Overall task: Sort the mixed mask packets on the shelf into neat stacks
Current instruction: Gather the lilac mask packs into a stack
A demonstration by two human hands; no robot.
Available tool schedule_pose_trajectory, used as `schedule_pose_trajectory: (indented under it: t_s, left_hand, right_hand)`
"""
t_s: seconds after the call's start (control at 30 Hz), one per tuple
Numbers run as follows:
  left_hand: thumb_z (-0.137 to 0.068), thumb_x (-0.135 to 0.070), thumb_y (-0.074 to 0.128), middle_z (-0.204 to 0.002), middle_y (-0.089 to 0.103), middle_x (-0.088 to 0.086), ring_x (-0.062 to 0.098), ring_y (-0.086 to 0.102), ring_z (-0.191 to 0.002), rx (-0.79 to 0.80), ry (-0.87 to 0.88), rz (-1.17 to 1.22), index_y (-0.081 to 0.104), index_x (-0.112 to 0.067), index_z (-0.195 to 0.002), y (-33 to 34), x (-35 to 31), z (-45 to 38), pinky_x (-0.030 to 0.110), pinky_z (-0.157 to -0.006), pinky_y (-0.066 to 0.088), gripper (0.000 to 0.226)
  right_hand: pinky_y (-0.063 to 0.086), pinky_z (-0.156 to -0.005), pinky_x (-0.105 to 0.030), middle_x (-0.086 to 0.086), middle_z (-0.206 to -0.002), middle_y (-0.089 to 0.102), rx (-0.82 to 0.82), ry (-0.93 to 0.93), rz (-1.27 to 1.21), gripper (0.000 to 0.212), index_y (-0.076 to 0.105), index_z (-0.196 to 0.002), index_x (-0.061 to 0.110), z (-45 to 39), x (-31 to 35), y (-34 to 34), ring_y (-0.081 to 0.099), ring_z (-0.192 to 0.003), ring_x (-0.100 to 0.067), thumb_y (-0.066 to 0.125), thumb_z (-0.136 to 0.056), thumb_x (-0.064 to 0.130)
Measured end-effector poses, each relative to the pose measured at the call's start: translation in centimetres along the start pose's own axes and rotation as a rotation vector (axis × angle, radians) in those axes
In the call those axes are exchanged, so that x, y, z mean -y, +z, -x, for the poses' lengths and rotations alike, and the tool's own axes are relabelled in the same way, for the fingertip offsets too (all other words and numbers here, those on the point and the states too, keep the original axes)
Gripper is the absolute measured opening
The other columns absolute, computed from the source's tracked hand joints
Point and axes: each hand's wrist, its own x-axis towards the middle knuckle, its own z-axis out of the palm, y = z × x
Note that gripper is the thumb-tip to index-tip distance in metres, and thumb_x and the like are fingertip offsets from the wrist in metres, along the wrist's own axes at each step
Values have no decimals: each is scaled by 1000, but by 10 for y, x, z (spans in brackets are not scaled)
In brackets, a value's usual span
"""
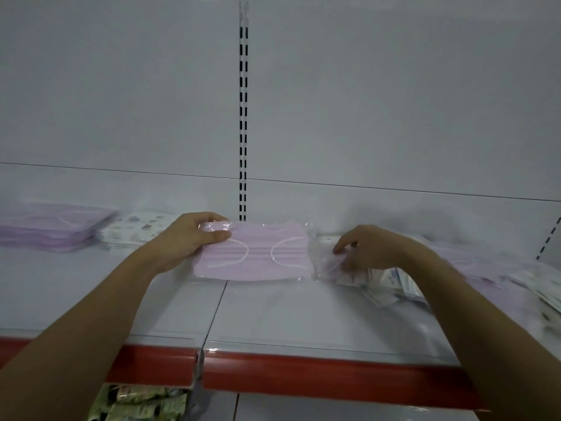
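left hand (194, 235) pinches the 9 o'clock end of a pink mask packet (258, 253), thumb on top, held just over the shelf (303, 314) at centre. right hand (361, 247) has curled fingers on the mixed pile (394, 281) at 3 o'clock; whether it grips a packet cannot be told, blurred. risk: slick wrapper held at one end may sag or slip, and the loose pile may slide. pink stack (51, 226) and patterned stack (133, 232) lie at 9 o'clock, path open. packets on the lower shelf (142, 402) at 7 o'clock.
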Motion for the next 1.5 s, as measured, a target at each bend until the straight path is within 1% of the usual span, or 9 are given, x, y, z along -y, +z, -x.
schedule_pose_trajectory:
  t_s: [0.17, 0.3, 0.47, 0.6, 0.73, 0.83, 1.0, 1.23, 1.5]
  left_hand:
    - [-86, -11, 75, -98, 76, 6, 17, 70, -86, -16, 15, 41, 75, -11, -101, -2, -3, 2, 25, -81, 55, 16]
    - [-86, -6, 74, -104, 76, 6, 18, 71, -93, 31, -11, 75, 73, -11, -106, 7, -10, -1, 27, -86, 57, 21]
    - [-90, -9, 69, -96, 74, 11, 27, 68, -86, 121, -71, 238, 69, -4, -105, 37, -22, 1, 24, -67, 58, 16]
    - [-82, -81, 35, -113, 73, 11, 30, 70, -105, 257, -249, 367, 67, -12, -119, 35, -30, 9, 37, -82, 58, 85]
    - [-83, -30, 79, -99, 75, 11, 25, 70, -92, 300, -21, 127, 64, -2, -114, 29, -34, 15, 33, -82, 56, 46]
    - [-75, -6, 83, -88, 75, 4, 18, 69, -83, 229, 126, -11, 67, -11, -105, 19, -44, 14, 28, -75, 56, 34]
    - [-79, -13, 80, -89, 74, -8, 6, 69, -80, 206, 406, -323, 73, -25, -99, 9, -90, 18, 18, -67, 53, 24]
    - [-77, -43, 76, -113, 68, -1, 17, 70, -99, 128, 249, 414, 52, -21, -132, 45, -81, 18, 37, -81, 60, 64]
    - [-78, -9, 82, -111, 70, -6, 2, 69, -95, 188, 264, 124, 55, -23, -126, 98, -57, 22, 19, -75, 57, 56]
  right_hand:
    - [28, -57, -30, 2, -57, 43, -552, 39, -366, 42, 52, -63, 9, 5, 0, -15, 38, -54, -13, 58, -97, 33]
    - [35, -62, -18, 5, -76, 58, -958, -55, -452, 23, 74, -87, 23, 10, 38, -25, 54, -70, -14, 58, -98, 36]
    - [46, -68, -32, -2, -93, 60, -750, -407, -68, 32, 73, -114, 26, 13, 118, 30, 56, -84, -24, 55, -94, 42]
    - [43, -74, -32, 0, -101, 52, -522, -358, -242, 35, 64, -126, 25, 18, 134, 52, 51, -94, -18, 61, -94, 40]
    - [46, -78, -25, 5, -102, 54, -363, -336, -355, 35, 66, -125, 29, 24, 136, 37, 54, -82, -9, 67, -91, 37]
    - [41, -80, -21, 5, -108, 58, -616, -260, -431, 33, 70, -113, 21, 29, 128, 12, 53, -93, -8, 78, -82, 28]
    - [47, -74, -29, 7, -95, 65, -433, -35, -523, 38, 67, -102, 21, 40, 132, -5, 58, -85, -8, 84, -73, 38]
    - [58, -71, -24, 11, -96, 75, -661, 64, -1156, 17, 66, -105, 33, 63, 128, 19, 71, -87, -5, 71, -89, 28]
    - [58, -91, -32, -2, -115, 74, -333, 3, -1218, 37, 62, -128, 15, 78, 105, 38, 71, -105, -17, 69, -92, 16]
